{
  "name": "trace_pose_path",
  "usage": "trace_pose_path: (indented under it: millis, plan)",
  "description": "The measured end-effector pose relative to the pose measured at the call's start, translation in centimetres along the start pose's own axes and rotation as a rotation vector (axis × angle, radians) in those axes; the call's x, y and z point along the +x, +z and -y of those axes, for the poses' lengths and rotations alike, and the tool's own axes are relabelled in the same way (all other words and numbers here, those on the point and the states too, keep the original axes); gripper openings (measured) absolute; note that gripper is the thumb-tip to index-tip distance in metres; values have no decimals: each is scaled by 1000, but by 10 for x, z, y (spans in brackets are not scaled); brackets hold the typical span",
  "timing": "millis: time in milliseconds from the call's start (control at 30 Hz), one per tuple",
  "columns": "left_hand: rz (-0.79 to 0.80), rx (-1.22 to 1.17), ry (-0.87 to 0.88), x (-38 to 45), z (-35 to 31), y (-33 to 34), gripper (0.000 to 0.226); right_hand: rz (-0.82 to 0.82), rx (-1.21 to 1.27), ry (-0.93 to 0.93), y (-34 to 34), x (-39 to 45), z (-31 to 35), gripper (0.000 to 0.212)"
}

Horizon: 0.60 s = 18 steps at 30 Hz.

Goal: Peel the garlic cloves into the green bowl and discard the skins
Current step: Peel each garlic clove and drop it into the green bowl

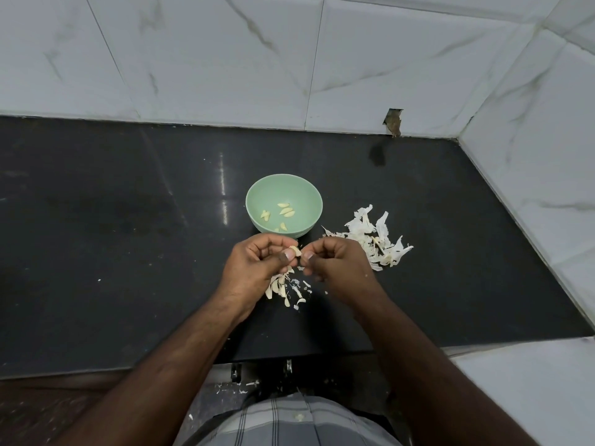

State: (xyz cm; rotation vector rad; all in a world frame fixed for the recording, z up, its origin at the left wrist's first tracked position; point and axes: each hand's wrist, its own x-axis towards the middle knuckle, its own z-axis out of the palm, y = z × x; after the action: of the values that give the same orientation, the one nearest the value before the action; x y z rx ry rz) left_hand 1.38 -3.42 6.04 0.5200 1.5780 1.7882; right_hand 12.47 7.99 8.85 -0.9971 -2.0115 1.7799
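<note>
Just in front of the green bowl (309, 196), the left hand (254, 263) pinches a garlic clove (295, 251) between thumb and curled fingers. Beside it, nearly touching, the right hand (338, 265) is curled, its fingertips pinching at the clove's skin. Several peeled cloves (286, 211) lie inside the bowl, which stands mid-surface on the dark surface (128, 236). A heap of papery skins (375, 241) lies right of the bowl; unpeeled cloves and scraps (285, 289) lie beneath the hands.
</note>
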Motion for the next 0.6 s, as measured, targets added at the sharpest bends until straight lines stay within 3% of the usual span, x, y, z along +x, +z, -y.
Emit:
trace_pose_path:
  millis: [233,400,600]
  plan:
    - [-21,-81,-24,2,4,1,12,17,207,122,-4,2,0,13]
    - [-39,-36,-7,4,4,3,10,-22,50,-69,-8,4,-1,11]
    - [-72,-20,-74,5,1,10,3,-145,-365,-144,1,9,-5,15]
